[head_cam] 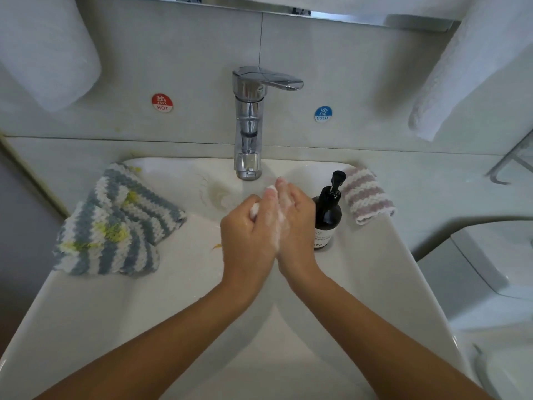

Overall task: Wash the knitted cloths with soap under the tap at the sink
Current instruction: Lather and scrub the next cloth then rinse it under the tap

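lather coats my left hand (249,226) and right hand (295,215), palms pressed together below the tap (248,122), fingers nearly straight, gripping nothing; knitted cloths lie on the sink (86,307) rim: blue-striped cloth (115,223) at nine o'clock, pink-striped cloth (364,194) at two.
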Demonstrator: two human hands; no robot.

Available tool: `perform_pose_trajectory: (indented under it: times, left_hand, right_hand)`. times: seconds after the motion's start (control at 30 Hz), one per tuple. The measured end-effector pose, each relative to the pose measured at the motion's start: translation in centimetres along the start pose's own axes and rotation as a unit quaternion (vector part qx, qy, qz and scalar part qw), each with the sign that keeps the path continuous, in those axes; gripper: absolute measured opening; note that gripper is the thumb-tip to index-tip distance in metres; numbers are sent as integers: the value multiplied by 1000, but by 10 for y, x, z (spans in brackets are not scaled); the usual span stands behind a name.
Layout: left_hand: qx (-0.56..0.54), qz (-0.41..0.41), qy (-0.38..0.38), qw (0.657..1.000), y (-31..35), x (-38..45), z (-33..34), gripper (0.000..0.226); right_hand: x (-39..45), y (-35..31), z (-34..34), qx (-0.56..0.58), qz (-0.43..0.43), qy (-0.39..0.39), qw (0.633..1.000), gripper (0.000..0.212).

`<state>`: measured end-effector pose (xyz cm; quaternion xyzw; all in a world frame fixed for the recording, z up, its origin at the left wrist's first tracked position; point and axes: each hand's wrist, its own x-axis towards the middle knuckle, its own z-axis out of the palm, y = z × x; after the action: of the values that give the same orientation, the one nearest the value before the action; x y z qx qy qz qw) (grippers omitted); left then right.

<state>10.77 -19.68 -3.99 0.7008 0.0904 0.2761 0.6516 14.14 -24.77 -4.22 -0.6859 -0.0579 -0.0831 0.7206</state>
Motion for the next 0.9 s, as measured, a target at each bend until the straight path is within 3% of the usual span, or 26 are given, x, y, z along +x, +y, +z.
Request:
perform_pose_trajectory:
  times: [0.13, 0.3, 0.5, 0.6, 0.7, 0.83, 0.9]
  left_hand:
    - [-3, -69, 42, 997, -12, 29, -11, 52]
    - [-22, -42, -9, 999, -4, -11, -6, 61]
    - [14, -42, 36, 998, -12, 22, -8, 45]
    - [27, -31, 10, 999, -13, 16, -12, 33]
    - [24, -51, -32, 998, -16, 11, -14, 14]
    - [8, -58, -31, 998, -17, 7, -13, 27]
    - [7, -40, -8, 999, -12, 8, -14, 23]
  right_hand:
    - [-22, -2, 4, -16, 9, -66, 998, 41]
    - [8, -4, 1, -30, 25, -5, 999, 45]
    - [-18, 8, 2, -73, 12, -91, 993, 26]
    - [-13, 3, -1, -30, 53, -72, 996, 28]
    - [-10, 0, -3, -17, 79, -60, 995, 13]
    - [-9, -2, -6, -53, 78, -89, 992, 11]
    - [-8, -5, -9, -48, 68, -108, 991, 11]
